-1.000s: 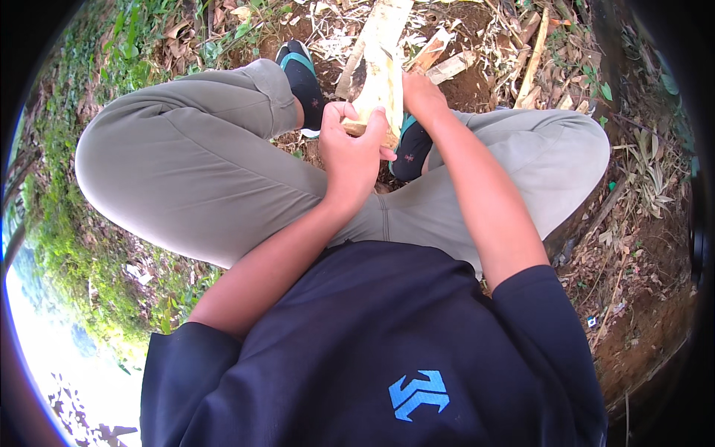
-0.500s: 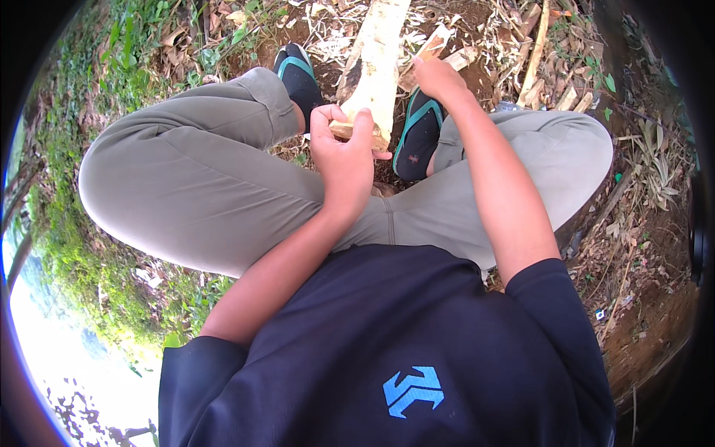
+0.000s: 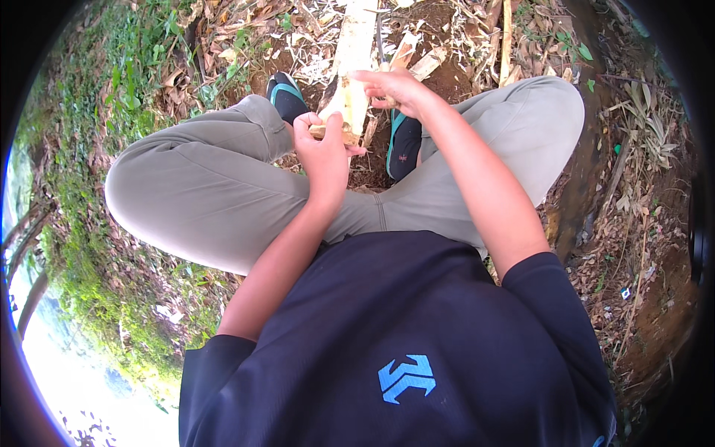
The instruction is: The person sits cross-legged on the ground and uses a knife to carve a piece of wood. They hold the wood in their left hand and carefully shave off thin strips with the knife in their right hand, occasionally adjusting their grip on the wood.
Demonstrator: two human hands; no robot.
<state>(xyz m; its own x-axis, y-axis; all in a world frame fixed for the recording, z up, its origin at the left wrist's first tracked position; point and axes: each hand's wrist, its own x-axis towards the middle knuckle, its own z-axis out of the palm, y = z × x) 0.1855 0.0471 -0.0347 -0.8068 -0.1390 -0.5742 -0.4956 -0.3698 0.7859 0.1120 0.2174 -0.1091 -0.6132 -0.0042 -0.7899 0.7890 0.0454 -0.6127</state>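
Observation:
A long pale stalk [image 3: 356, 52], peeled and cream-coloured, runs from the top of the view down between my knees. My left hand [image 3: 322, 149] grips its near end, fingers wrapped round it. Further up, at the stalk's right side, my right hand [image 3: 393, 89] pinches a thin strip or small piece; what it holds is too small to make out. I am squatting, grey trousers on both legs, with my feet in dark sandals with teal straps [image 3: 284, 95] on either side of the stalk.
Bare brown soil with dry leaves, husk strips and pale wood scraps [image 3: 428, 63] lies around my feet. Green grass and weeds [image 3: 82, 171] cover the slope to the left. Dry stalks and litter [image 3: 640, 134] lie to the right.
My right hand has slid up the stalk, away from my left hand. The left hand keeps its grip on the near end. The view has shifted slightly.

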